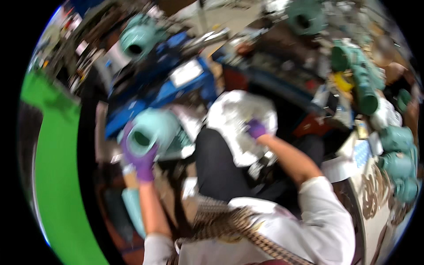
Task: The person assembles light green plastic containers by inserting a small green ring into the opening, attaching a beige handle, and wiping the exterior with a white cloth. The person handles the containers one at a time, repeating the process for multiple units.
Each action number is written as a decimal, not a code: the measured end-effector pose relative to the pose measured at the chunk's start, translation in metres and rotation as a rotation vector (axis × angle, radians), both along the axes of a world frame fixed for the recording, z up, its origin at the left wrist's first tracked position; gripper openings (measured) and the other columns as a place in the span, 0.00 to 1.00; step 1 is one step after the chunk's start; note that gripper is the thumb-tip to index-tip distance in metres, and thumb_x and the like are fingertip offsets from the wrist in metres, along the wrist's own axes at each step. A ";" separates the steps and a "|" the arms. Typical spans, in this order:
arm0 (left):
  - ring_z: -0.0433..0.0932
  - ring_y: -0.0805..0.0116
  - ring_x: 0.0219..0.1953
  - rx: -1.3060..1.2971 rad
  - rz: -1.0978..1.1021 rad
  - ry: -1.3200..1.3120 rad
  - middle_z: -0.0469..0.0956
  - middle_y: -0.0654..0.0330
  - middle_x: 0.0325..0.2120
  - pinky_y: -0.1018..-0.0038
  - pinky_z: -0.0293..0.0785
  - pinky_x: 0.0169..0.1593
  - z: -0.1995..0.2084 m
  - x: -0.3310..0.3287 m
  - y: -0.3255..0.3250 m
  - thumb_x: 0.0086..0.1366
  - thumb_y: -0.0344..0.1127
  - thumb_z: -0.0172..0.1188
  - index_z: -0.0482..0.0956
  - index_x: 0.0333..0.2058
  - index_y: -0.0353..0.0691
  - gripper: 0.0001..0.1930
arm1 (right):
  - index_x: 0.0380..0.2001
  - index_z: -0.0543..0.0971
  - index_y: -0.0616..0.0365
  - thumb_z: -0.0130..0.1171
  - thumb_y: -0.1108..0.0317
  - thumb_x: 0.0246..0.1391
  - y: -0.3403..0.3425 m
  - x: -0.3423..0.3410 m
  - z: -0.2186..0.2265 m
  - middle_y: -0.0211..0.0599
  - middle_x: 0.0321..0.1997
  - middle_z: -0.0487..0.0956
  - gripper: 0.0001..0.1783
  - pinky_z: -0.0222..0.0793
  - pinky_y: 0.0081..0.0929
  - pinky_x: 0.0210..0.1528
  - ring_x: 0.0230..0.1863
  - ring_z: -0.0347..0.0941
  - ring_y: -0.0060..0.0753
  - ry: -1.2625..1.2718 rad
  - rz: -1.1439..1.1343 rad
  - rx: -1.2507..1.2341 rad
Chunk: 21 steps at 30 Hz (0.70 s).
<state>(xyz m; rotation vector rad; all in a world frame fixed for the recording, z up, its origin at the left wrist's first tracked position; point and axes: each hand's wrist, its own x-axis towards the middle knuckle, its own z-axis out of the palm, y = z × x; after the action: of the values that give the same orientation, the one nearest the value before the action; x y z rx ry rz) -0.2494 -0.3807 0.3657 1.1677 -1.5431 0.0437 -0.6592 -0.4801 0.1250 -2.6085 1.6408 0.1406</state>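
Observation:
Both my hands wear purple gloves, and the picture is smeared by motion. My left hand is wrapped round the near left side of a teal, hollow cylindrical metal housing, whose round dark opening is turned toward me. A white plastic bag or sheet lies crumpled in front of my knees. Over it, my right hand appears closed, its fingers drawn together at the white material. What those fingers hold, if anything, is too blurred to name.
Behind the held housing stands a blue metal frame with a white label. More teal housings sit at the back left, the back and along the right. A green panel runs down the left. A person is at the far right.

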 end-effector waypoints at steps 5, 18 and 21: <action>0.70 0.52 0.64 -0.030 0.091 0.031 0.72 0.47 0.61 0.58 0.60 0.69 0.014 -0.006 0.041 0.49 0.39 0.76 0.69 0.62 0.27 0.43 | 0.52 0.75 0.58 0.52 0.63 0.57 -0.016 0.025 -0.071 0.57 0.56 0.78 0.20 0.74 0.51 0.54 0.54 0.77 0.59 -0.544 -0.745 0.183; 0.75 0.55 0.58 0.348 -0.068 -0.065 0.76 0.50 0.56 0.62 0.68 0.65 -0.054 -0.034 0.116 0.36 0.34 0.75 0.72 0.59 0.29 0.46 | 0.34 0.83 0.61 0.62 0.57 0.54 -0.020 0.052 0.059 0.52 0.41 0.78 0.16 0.73 0.42 0.49 0.44 0.76 0.52 -1.075 -0.307 -0.057; 0.74 0.54 0.59 0.344 -0.125 -0.117 0.78 0.50 0.54 0.61 0.67 0.65 -0.035 -0.041 0.110 0.36 0.34 0.76 0.73 0.60 0.30 0.46 | 0.35 0.82 0.61 0.63 0.54 0.55 0.061 0.045 0.185 0.50 0.32 0.78 0.18 0.73 0.44 0.41 0.32 0.76 0.52 -1.289 0.076 0.118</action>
<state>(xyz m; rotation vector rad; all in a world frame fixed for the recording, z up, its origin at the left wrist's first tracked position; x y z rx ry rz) -0.2900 -0.2709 0.3304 1.3512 -1.7715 -0.2497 -0.6138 -0.4187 0.3097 -1.8285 0.9534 -1.1218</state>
